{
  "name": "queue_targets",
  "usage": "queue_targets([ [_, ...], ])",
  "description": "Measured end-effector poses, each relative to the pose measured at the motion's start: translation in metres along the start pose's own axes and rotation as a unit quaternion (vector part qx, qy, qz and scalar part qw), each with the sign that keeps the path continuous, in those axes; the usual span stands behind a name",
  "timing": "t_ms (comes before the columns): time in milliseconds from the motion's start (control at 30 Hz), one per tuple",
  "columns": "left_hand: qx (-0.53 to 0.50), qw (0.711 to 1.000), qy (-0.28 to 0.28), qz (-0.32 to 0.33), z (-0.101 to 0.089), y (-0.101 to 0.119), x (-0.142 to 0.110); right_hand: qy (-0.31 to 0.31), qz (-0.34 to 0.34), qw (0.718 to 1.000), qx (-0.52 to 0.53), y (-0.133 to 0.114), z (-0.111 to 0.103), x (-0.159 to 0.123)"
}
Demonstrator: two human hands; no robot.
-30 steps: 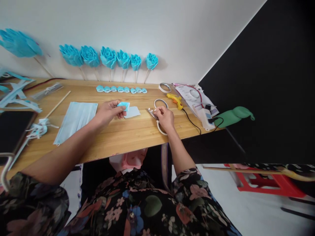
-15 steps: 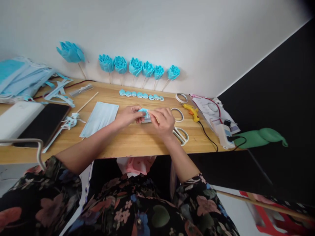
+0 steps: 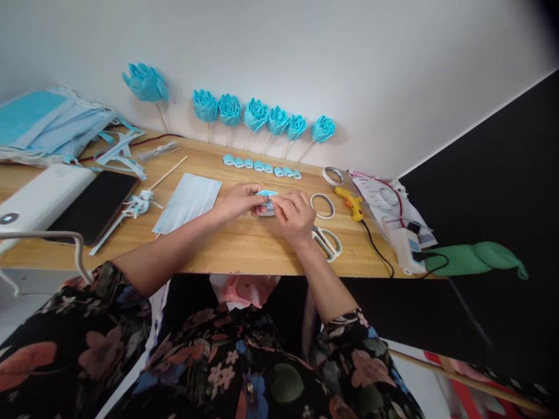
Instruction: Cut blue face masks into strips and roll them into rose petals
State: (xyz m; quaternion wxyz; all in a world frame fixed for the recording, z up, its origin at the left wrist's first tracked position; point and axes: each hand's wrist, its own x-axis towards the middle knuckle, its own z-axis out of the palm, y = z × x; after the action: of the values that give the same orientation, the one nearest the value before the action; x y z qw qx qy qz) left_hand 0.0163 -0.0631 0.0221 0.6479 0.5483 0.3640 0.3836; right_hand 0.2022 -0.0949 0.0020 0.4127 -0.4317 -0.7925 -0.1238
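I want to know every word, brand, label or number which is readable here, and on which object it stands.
No text is readable with certainty.
Papers at the right: printed lines, too small and blurred to read.
White power strip: bluish label area, no legible words.
White device at the left: dark round mark at its near end, too unclear to read.
Phone: dark screen, no text visible.

I'm looking at a plain, pale wall (image 3: pixel 371 70) under soft light, and a wooden tabletop (image 3: pixel 227 256) runs right along its foot. Over on the right there's a black panel (image 3: pixel 502 186) — a thin, light edge slants where it meets the wall. Lower right, I've got pale floor (image 3: pixel 421 381).
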Motion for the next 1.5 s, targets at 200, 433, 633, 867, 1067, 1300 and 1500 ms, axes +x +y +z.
queue_targets([
  [200, -0.010, 1.000, -0.017, 0.016, -0.003, -0.005, 0.004, 0.008, -0.028, 0.999, -0.028, 0.000, -0.001, -0.001],
  [433, -0.016, 1.000, -0.009, 0.012, -0.004, -0.002, 0.002, -0.024, -0.028, 0.999, -0.012, -0.003, -0.004, 0.002],
  [633, 0.041, 0.999, 0.009, 0.005, -0.007, -0.001, 0.003, -0.070, 0.058, 0.991, 0.095, -0.001, -0.018, 0.016],
  [867, 0.120, 0.992, -0.012, 0.033, -0.006, -0.002, 0.004, -0.224, 0.148, 0.950, 0.160, 0.004, -0.021, 0.040],
  [1067, 0.109, 0.990, 0.052, 0.078, -0.009, -0.001, 0.004, -0.183, 0.189, 0.941, 0.211, 0.001, -0.010, 0.041],
  [1300, 0.057, 0.993, 0.048, 0.088, -0.008, -0.006, 0.007, -0.085, 0.241, 0.919, 0.299, 0.006, 0.015, 0.023],
  [1500, 0.062, 0.993, 0.062, 0.084, -0.010, -0.007, 0.007, -0.088, 0.276, 0.895, 0.338, 0.015, 0.018, 0.013],
])
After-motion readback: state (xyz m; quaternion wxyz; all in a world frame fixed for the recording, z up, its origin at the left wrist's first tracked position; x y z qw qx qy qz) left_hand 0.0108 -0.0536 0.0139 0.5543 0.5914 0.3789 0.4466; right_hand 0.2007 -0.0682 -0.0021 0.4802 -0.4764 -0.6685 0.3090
